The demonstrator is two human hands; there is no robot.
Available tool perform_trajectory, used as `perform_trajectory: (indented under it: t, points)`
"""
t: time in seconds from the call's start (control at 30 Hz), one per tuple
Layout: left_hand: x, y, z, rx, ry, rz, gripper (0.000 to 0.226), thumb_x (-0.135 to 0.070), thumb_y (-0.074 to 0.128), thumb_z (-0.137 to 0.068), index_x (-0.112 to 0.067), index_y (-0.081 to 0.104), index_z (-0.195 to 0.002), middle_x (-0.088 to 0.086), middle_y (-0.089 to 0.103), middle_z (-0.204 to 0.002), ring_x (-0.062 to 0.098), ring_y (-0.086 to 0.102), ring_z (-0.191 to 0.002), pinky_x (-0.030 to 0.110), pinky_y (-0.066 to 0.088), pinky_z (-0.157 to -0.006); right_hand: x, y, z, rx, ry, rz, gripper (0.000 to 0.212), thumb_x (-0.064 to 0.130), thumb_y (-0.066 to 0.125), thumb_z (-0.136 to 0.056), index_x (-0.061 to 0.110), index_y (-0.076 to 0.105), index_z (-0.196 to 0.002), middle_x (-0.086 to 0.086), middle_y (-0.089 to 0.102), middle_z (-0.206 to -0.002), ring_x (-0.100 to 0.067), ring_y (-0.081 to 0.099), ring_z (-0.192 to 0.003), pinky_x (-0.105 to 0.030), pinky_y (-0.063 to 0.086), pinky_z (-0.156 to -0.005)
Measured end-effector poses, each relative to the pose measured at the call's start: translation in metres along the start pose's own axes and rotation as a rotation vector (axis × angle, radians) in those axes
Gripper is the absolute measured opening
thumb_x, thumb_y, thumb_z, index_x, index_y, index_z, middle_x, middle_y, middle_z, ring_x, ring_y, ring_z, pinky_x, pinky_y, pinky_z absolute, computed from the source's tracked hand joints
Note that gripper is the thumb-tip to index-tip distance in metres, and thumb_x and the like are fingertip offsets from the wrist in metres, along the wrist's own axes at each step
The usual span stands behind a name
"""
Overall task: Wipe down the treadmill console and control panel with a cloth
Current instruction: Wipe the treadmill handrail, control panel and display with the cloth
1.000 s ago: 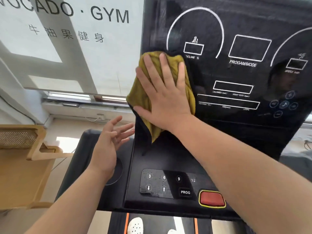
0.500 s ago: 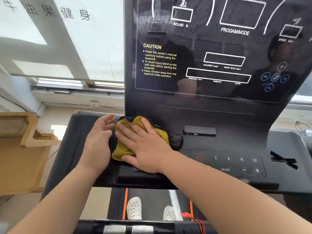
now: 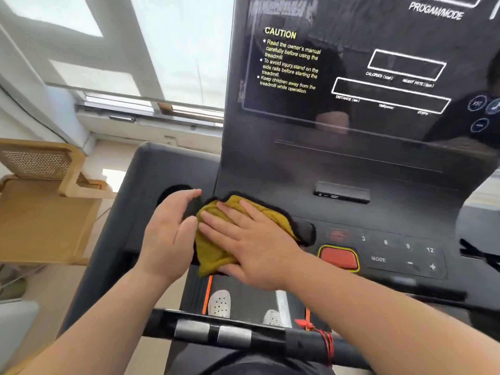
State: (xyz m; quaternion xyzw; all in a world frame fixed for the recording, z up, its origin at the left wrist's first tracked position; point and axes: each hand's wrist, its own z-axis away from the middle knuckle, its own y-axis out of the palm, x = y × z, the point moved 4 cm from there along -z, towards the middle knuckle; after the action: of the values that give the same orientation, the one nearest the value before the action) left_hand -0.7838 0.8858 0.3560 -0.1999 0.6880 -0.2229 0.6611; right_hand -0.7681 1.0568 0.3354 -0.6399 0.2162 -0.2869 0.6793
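One yellow cloth [image 3: 216, 250] lies under my right hand [image 3: 254, 247], fingers spread flat to press it evenly onto the control panel [image 3: 392, 249]. Red button [image 3: 338, 259] is just right of that wrist. Left hand [image 3: 167, 234] is relaxed, holds nothing and flanks the cloth, probably to steady it.

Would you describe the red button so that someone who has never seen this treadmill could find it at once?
Start at the tall black console bearing the yellow CAUTION text; beneath it lies the flat control panel. There, right of the right hand pressing the mustard cloth and left of the MODE key, sits the red button. It alone is coloured and yellow-rimmed; its neighbours are dark.
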Motion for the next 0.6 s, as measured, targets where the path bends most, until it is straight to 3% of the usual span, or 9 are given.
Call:
perform_trajectory:
  t: [0.1, 0.23, 0.37, 0.6]
  points:
    - [0.0, 0.004, 0.002, 0.044, 0.028, -0.055, 0.054, -0.026, 0.037, -0.086, -0.016, 0.058, -0.135, -0.01, 0.055, -0.131, 0.012, 0.052, -0.124, 0.033, 0.04, -0.107, -0.021, -0.003, 0.011, 0.023, -0.038, -0.03, 0.075, 0.063, 0.041, -0.101, 0.026, 0.021, -0.164, 0.005, 0.015, -0.172, -0.021, 0.013, -0.158, -0.046, -0.002, -0.128]
    - [-0.008, 0.01, -0.001, 0.097, 0.039, -0.074, 0.057, -0.029, 0.036, -0.086, -0.017, 0.058, -0.137, -0.006, 0.061, -0.131, 0.012, 0.053, -0.122, 0.034, 0.042, -0.106, -0.053, -0.011, 0.014, 0.03, 0.182, -0.017, 0.079, 0.07, 0.029, -0.1, 0.029, 0.011, -0.165, 0.008, 0.003, -0.173, -0.017, 0.002, -0.16, -0.049, -0.005, -0.128]
    - [-0.021, 0.014, -0.002, 0.067, 0.026, -0.047, 0.056, -0.026, 0.036, -0.088, -0.017, 0.057, -0.138, -0.008, 0.06, -0.127, 0.006, 0.05, -0.117, 0.031, 0.039, -0.103, -0.023, -0.003, 0.015, -0.015, 0.248, -0.062, 0.081, 0.07, 0.029, -0.098, 0.027, 0.016, -0.165, 0.005, 0.007, -0.172, -0.022, 0.002, -0.16, -0.054, -0.001, -0.127]
    - [-0.04, 0.038, 0.005, 0.041, 0.163, -0.255, 0.057, -0.033, 0.036, -0.088, -0.008, 0.06, -0.134, 0.01, 0.057, -0.142, 0.026, 0.048, -0.133, 0.042, 0.034, -0.115, -0.021, 0.003, 0.05, -0.026, 0.398, -0.1, 0.083, 0.072, 0.029, -0.097, 0.027, 0.014, -0.165, 0.004, 0.006, -0.173, -0.022, 0.001, -0.16, -0.054, 0.003, -0.127]
